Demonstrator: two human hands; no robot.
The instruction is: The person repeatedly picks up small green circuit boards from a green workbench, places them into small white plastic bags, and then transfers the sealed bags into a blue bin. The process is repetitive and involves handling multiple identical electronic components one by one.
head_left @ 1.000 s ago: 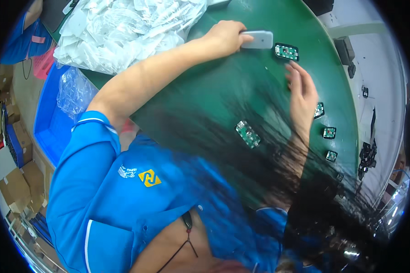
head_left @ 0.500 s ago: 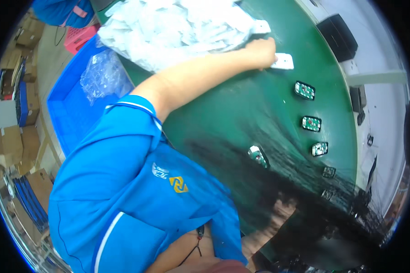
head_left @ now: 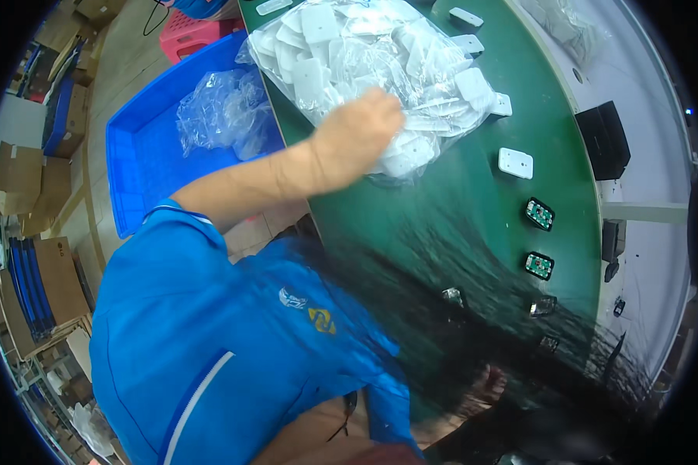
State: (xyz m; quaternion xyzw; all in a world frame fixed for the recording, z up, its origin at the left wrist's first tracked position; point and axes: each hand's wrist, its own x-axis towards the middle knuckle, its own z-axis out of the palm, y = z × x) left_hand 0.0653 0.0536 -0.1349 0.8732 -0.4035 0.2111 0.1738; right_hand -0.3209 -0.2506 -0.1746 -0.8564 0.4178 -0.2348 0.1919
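Observation:
My left hand (head_left: 363,130) is above the near side of a clear plastic bag (head_left: 318,105) full of white plastic covers (head_left: 320,23). Its fingers are curled in; whatever they may hold is hidden. To the right of the bag, a single white cover (head_left: 516,163) lies on the green table. Below that cover, small green circuit boards in black cases (head_left: 540,214) form a row, with another dark-cased one (head_left: 539,266) beneath. Dark hair hangs over my right hand (head_left: 485,386) near the lower edge, and its fingers do not show plainly.
A blue plastic bin (head_left: 143,174) with crumpled clear plastic (head_left: 223,112) in it stands left of the green table (head_left: 450,205). Behind the bin is a red basket (head_left: 190,35). Cardboard boxes (head_left: 19,174) line the far left. A black box (head_left: 603,139) sits past the table's right edge.
My left hand has left the white cover and moved left to the bag. That cover now lies alone on the table. The whole view has shifted, showing more of the bag.

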